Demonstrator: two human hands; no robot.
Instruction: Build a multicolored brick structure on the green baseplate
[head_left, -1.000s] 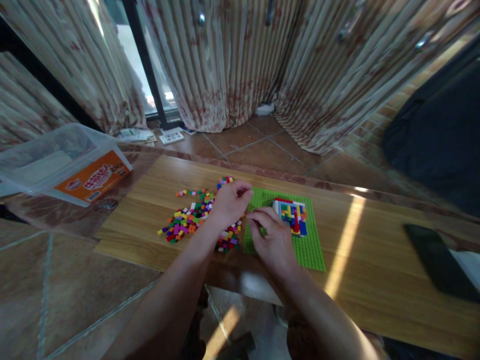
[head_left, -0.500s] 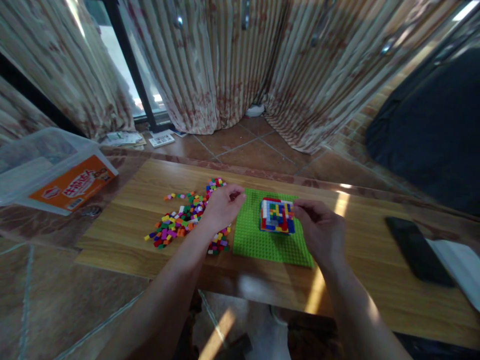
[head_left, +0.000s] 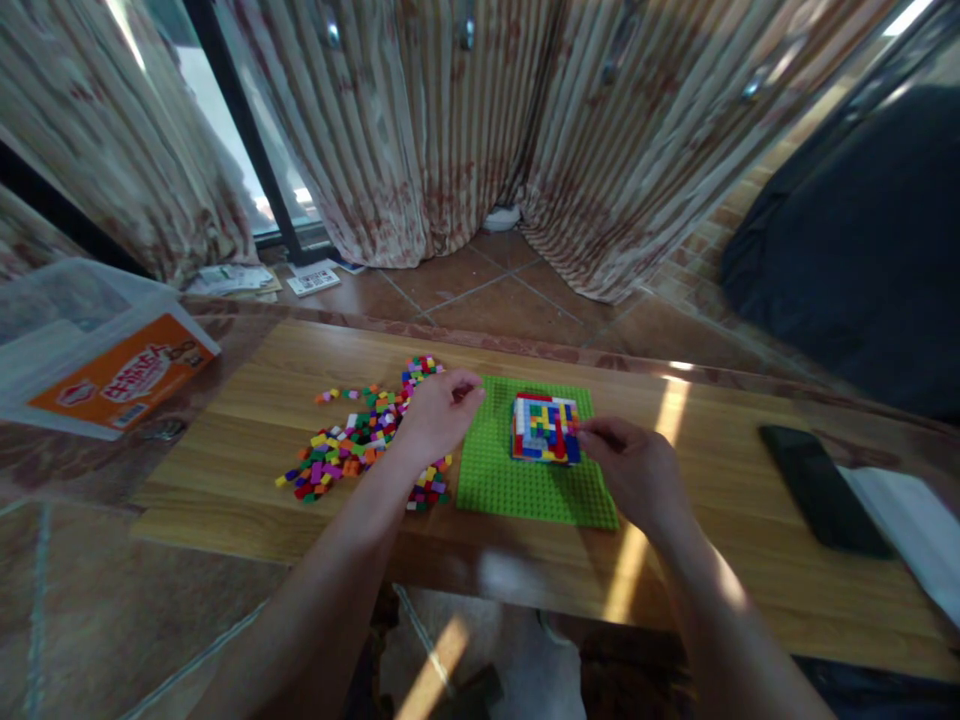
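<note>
A block built of many-coloured toy bricks (head_left: 545, 428) stands on the green studded baseplate (head_left: 495, 492). My right hand (head_left: 630, 470) is at the block's right side, thumb and forefinger pinched at its upper edge on what looks like a small brick, mostly hidden by the fingertips. Over the left edge of the baseplate hovers my left hand (head_left: 444, 412), its fingers curled in and its thumb close to them; anything inside them is hidden. Loose coloured bricks (head_left: 345, 450) lie heaped beside and partly behind the left hand and forearm.
The wooden table (head_left: 247, 470) carries everything. At the far left stands a clear plastic tub (head_left: 90, 290) with an orange label. To the right lie a dark phone (head_left: 821, 490) and some white paper (head_left: 907, 520). Striped curtains (head_left: 420, 130) hang behind.
The view has shifted slightly, moving the scene a little left. My right hand's fingertips have come closer in against the block's right side. My left hand stays curled near the baseplate's left edge.
</note>
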